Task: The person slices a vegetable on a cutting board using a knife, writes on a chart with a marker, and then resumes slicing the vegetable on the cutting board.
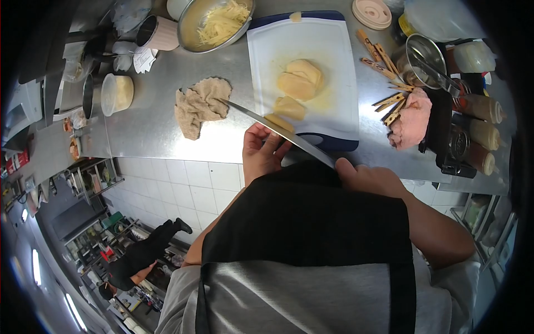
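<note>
My right hand is closed round the handle end of a long kitchen knife. The blade slants up to the left, its tip over the table beyond the board's left edge. Under the blade, my left hand pinches a pale yellow piece of what looks like peeled potato near the front of the cutting board. Whether the edge touches the piece is hidden. Farther up the white board lie a flat-cut chunk and larger peeled pieces. Wet yellowish juice surrounds them.
A metal bowl of thin yellow strips stands at the back left. Nearer are a brown cloth and a plastic tub. Clothespins, a pink cloth and sauce bottles sit right. Another person works behind, lower left.
</note>
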